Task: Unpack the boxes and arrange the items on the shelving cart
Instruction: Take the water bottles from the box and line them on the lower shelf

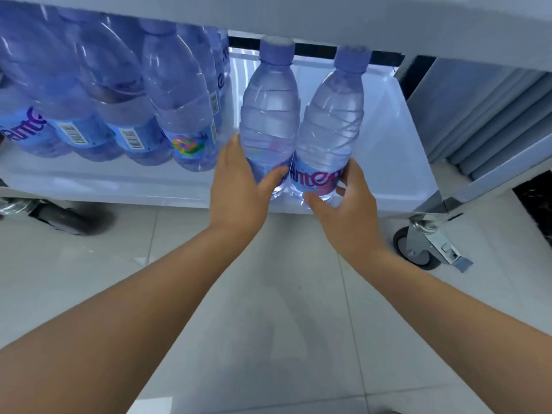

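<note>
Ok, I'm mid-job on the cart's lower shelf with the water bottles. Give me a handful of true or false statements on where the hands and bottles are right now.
1. Each hand holds one bottle near its base. True: the left hand grips the left bottle and the right hand grips the right bottle.
2. The two held bottles are apart from each other. False: they touch side by side.
3. Other bottles already stand on the shelf to the left of the held pair. True.
4. The held bottles have no caps. False: both carry purple caps.
5. The shelf to the right of the held pair is packed with bottles. False: no bottles show there.
</note>
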`<state>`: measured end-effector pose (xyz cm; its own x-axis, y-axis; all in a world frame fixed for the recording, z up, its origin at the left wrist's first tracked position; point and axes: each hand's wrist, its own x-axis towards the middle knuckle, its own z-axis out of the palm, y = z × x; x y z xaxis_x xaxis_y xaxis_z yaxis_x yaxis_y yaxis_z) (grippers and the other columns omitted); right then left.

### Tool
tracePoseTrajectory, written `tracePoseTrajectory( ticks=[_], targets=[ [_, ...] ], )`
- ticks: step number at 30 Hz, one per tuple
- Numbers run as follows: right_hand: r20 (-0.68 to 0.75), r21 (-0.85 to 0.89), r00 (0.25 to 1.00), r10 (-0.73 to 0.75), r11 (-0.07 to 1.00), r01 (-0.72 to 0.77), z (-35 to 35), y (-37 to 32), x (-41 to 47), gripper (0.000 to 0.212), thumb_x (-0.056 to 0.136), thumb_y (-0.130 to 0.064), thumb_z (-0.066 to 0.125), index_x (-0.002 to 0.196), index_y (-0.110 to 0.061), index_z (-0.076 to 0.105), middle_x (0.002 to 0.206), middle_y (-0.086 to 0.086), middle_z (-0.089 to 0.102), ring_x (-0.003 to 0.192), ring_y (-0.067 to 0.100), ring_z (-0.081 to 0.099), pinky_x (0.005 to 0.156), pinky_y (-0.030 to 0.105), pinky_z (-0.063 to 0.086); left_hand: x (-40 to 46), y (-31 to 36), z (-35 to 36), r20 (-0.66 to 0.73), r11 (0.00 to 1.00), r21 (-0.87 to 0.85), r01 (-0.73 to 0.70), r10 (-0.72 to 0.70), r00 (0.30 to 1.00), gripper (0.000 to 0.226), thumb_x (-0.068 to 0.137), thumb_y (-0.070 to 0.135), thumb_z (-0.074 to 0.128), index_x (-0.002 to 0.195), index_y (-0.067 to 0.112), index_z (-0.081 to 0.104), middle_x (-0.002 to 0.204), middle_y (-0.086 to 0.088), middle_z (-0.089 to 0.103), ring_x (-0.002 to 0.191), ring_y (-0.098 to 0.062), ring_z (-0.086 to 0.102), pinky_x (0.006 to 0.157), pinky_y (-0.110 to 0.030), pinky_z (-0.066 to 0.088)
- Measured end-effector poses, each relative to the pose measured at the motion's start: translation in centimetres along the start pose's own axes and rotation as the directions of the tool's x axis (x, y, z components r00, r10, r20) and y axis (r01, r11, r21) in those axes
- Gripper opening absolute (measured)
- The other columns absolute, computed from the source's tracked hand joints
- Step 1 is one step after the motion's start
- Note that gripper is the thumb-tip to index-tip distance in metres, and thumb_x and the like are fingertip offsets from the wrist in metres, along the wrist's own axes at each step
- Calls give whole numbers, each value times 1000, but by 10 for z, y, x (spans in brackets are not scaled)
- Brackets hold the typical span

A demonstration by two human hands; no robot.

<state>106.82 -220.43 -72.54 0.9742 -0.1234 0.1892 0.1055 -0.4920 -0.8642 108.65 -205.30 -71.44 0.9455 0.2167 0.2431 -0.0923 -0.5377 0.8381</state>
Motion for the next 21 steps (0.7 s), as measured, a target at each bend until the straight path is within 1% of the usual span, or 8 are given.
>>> tracePoseTrajectory(
  ticks=[2, 5, 8, 11, 14, 17, 19, 21],
  targets=[
    [-8, -46, 999, -49, 998, 48, 2, 6, 10, 54, 77, -13, 73, 124, -15, 46, 109, -10, 55, 100, 9, 56, 84, 19, 43, 3, -4, 6, -22, 1000, 2, 5, -5, 1000, 64, 82, 33, 70, 133, 5, 42, 127, -8, 51, 121, -22, 45, 99, -32, 37],
    [-34, -74, 994, -103, 992, 101, 11, 14, 24, 54, 76, -13, 73, 123, -12, 45, 111, -6, 54, 103, 14, 56, 88, 24, 45, 12, -7, 18, -54, 999, 42, 1, 1, 999, 70, 84, 30, 67, 139, 2, 34, 135, -12, 44, 127, -21, 37, 100, -21, 27],
    [-95, -85, 990, -108, 991, 100, 24, 19, 35, 58, 75, -16, 74, 122, -7, 43, 114, 1, 50, 107, 18, 52, 91, 34, 47, 21, -8, 29, -65, 998, 50, 24, -21, 998, 78, 87, 31, 64, 146, 4, 20, 144, -12, 32, 134, -21, 28, 103, -19, 20],
    [-129, -110, 982, -138, 986, 124, 32, 22, 51, 59, 71, -20, 74, 118, -4, 42, 110, 2, 44, 104, 22, 49, 86, 42, 48, 37, -9, 41, -94, 996, 51, 69, -64, 993, 82, 88, 31, 62, 148, 5, 13, 148, -12, 27, 137, -21, 24, 103, -19, 18],
    [-141, -151, 978, -154, 980, 132, 37, 25, 74, 58, 69, -20, 75, 113, -2, 42, 106, 1, 39, 102, 24, 48, 83, 35, 45, 64, -8, 52, -118, 992, 75, 105, -96, 988, 83, 88, 33, 62, 148, 3, 12, 148, -12, 29, 135, -22, 28, 104, -23, 20],
    [-153, -174, 977, -149, 977, 121, 46, 25, 99, 59, 67, -26, 74, 110, -3, 40, 105, 2, 38, 102, 25, 49, 77, 29, 41, 99, -8, 61, -116, 985, 108, 133, -121, 986, 80, 88, 36, 60, 146, 2, 17, 146, -9, 34, 132, -23, 33, 101, -25, 25],
    [-148, -182, 979, -142, 977, 114, 54, 25, 117, 60, 68, -26, 76, 110, -2, 39, 108, 6, 41, 104, 27, 49, 78, 30, 41, 122, -9, 65, -134, 984, 94, 149, -136, 982, 75, 88, 35, 61, 143, 2, 22, 143, -8, 38, 129, -23, 37, 100, -28, 29],
    [-146, -196, 982, -123, 976, 93, 63, 23, 134, 61, 70, -25, 76, 112, -2, 38, 114, 11, 44, 106, 28, 49, 83, 35, 43, 140, -12, 69, -157, 983, 79, 164, -150, 976, 72, 88, 33, 61, 142, 2, 25, 142, -9, 40, 129, -23, 39, 99, -27, 29]
  ],
)
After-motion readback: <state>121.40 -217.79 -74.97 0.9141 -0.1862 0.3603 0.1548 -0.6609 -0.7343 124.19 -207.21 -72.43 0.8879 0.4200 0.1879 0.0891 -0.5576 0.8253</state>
